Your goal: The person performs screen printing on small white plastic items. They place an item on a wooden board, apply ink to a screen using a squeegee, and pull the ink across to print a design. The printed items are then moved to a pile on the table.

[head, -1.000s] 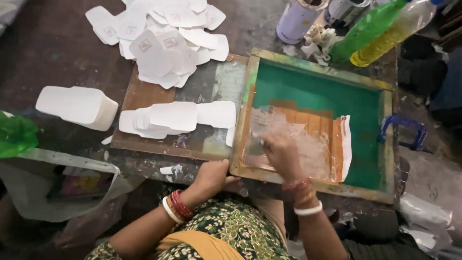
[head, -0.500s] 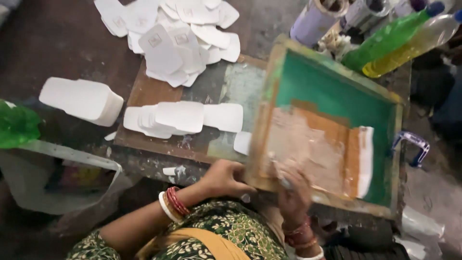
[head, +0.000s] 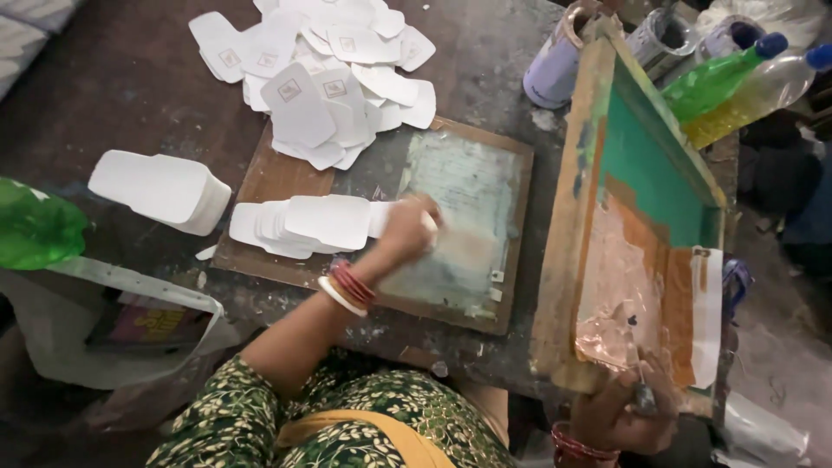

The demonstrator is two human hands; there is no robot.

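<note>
Two bottles lie at the top right: a green bottle (head: 715, 82) holding green liquid and a clear bottle (head: 763, 91) holding yellowish liquid, both with blue caps and tilted. Beside them stand a pale cylinder (head: 555, 65) and two open tins (head: 663, 39); their contents cannot be told. A white bag (head: 104, 334) at the lower left holds a flat printed packet. A green plastic item (head: 35, 225) lies just above the bag.

Screen frame (head: 607, 217): wooden, with green mesh, raised on edge and tilted away from the board (head: 468, 230). A pale film with orange tape covers its lower part.

Right hand (head: 624, 412): fingers closed around the lower edge of the frame, holding it up. A small dark tool sits in the same grip; its kind cannot be told.

Left hand (head: 407, 230): arm extended across the body, bangles at the wrist, fingers curled onto a white card (head: 429, 221) lying on the stained printing surface of the board. Whether the card is gripped or only touched cannot be told.

Blank cards (head: 303, 225) lie fanned on the left part of the board, just beside the left hand. A neat stack (head: 160, 191) sits further left on the table. Printed cards (head: 321, 69) lie in a loose heap above the board.
</note>
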